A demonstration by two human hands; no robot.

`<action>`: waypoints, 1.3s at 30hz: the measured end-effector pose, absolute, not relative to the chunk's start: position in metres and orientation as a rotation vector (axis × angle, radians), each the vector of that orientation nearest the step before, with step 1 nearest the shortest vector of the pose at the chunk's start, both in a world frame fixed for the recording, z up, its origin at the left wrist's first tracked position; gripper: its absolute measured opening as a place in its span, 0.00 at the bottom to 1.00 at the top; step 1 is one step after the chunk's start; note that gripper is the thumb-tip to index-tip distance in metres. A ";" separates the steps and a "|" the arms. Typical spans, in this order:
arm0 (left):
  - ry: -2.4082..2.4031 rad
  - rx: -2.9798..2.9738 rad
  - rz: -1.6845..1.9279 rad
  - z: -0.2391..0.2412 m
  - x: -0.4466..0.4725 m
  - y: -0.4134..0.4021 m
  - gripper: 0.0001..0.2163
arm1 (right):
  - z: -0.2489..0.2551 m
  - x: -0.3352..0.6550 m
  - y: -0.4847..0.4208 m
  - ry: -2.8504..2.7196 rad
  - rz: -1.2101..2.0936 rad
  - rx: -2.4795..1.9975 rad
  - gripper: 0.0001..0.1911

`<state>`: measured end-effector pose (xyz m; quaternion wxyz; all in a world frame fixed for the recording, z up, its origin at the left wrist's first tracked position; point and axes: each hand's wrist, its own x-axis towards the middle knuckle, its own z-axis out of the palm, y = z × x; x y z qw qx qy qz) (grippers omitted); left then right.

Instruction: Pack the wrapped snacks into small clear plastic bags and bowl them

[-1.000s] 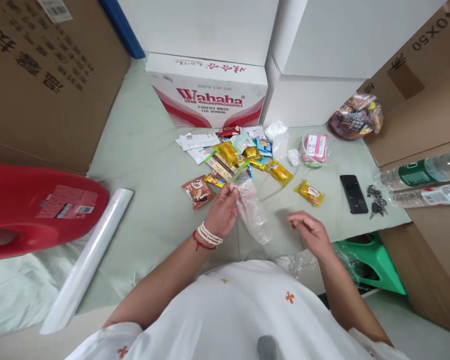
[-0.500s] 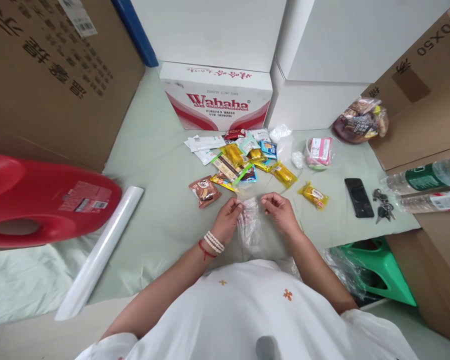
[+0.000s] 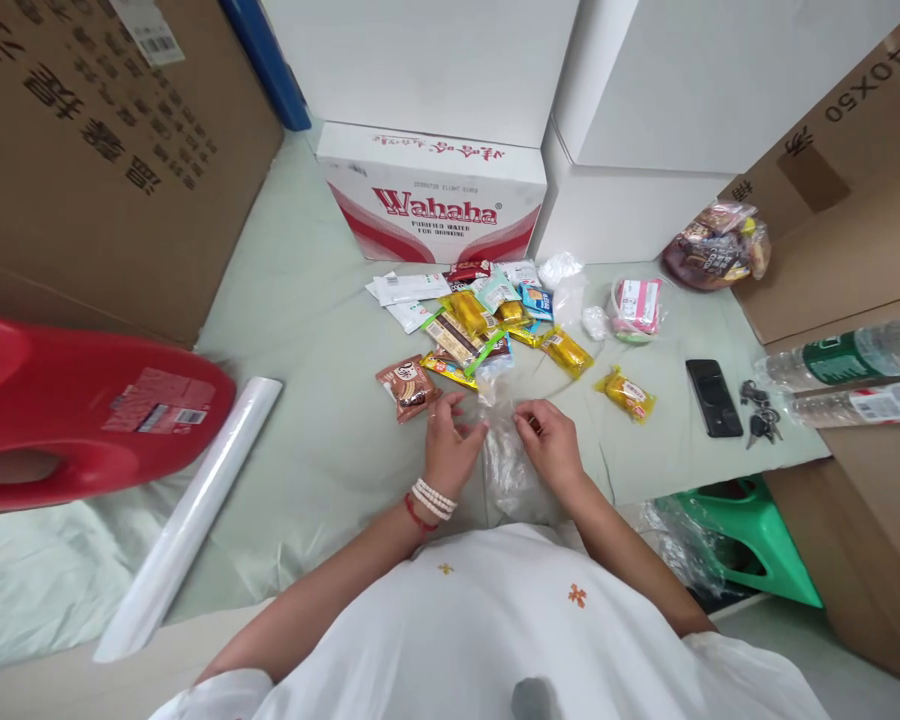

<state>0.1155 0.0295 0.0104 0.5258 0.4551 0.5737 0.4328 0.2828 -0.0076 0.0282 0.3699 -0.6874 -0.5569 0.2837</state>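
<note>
A clear plastic bag (image 3: 504,450) hangs between my two hands, just above the pale green cloth (image 3: 307,330). My left hand (image 3: 450,445), with a bead bracelet and red string at the wrist, pinches the bag's left edge. My right hand (image 3: 549,443) pinches its right edge, fingers curled. Just beyond my hands lies a heap of small snack packets (image 3: 480,315), yellow, blue and white ones among them. A brown biscuit packet (image 3: 408,385) lies to the left of the heap and a yellow packet (image 3: 628,392) to its right.
A Wahaha water carton (image 3: 435,195) and white boxes (image 3: 630,130) stand behind. Cardboard boxes (image 3: 105,140) flank both sides. A red jug (image 3: 82,410) and a film roll (image 3: 187,520) lie left. Phone (image 3: 712,397), keys (image 3: 757,415), water bottles (image 3: 847,355), a snack bag (image 3: 716,245) and a green stool (image 3: 750,530) are right.
My right hand came in from the right and took hold of the bag's free edge. Both hands then lowered slightly with the bag between them.
</note>
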 end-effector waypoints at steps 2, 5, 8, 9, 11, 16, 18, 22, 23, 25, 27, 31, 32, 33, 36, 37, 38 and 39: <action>1.393 1.200 1.043 0.015 0.117 0.026 0.15 | 0.034 0.277 -0.013 -1.623 0.587 -1.799 0.12; 1.199 1.068 0.905 0.017 0.124 0.027 0.14 | 0.039 0.268 -0.019 -1.779 0.551 -1.824 0.14; 1.093 0.867 0.869 0.013 0.129 0.031 0.17 | 0.041 0.265 -0.022 -1.765 0.698 -1.691 0.13; 1.083 0.839 0.874 0.011 0.130 0.033 0.18 | 0.041 0.266 -0.023 -1.715 0.759 -1.633 0.13; 1.081 0.821 0.882 0.008 0.129 0.034 0.19 | 0.039 0.270 -0.022 -1.543 0.828 -1.592 0.13; 1.073 0.791 0.842 0.006 0.128 0.033 0.20 | 0.021 0.281 -0.014 -0.872 0.962 -1.698 0.16; 1.085 0.787 0.823 0.005 0.129 0.033 0.19 | 0.011 0.283 -0.009 -0.701 1.055 -1.690 0.21; 1.126 0.820 0.783 0.001 0.132 0.035 0.16 | -0.003 0.285 -0.005 -0.728 1.081 -1.720 0.22; 1.134 0.836 0.771 0.000 0.133 0.036 0.16 | -0.003 0.285 -0.006 -0.780 1.047 -1.732 0.19; 1.148 0.880 0.753 -0.001 0.135 0.038 0.15 | -0.001 0.283 -0.009 -0.921 0.964 -1.749 0.13; 1.166 0.961 0.753 -0.001 0.138 0.040 0.15 | 0.004 0.281 -0.012 -1.112 0.862 -1.747 0.11; 1.144 1.068 0.740 -0.003 0.144 0.046 0.15 | 0.011 0.276 -0.014 -1.381 0.716 -1.699 0.11; 1.125 1.057 0.727 -0.004 0.145 0.047 0.15 | 0.011 0.276 -0.015 -1.397 0.732 -1.678 0.10; 1.109 1.044 0.718 -0.006 0.146 0.047 0.16 | 0.011 0.276 -0.015 -1.400 0.767 -1.651 0.10; 1.093 0.992 0.719 -0.011 0.145 0.048 0.16 | 0.009 0.278 -0.020 -1.385 0.921 -1.566 0.09; 1.095 0.975 0.726 -0.013 0.144 0.048 0.16 | 0.009 0.279 -0.022 -1.344 0.945 -1.563 0.10; 1.098 0.959 0.733 -0.014 0.143 0.048 0.16 | 0.009 0.281 -0.024 -1.270 0.939 -1.581 0.11; 1.101 0.946 0.740 -0.015 0.142 0.048 0.16 | 0.010 0.283 -0.026 -1.173 0.908 -1.615 0.13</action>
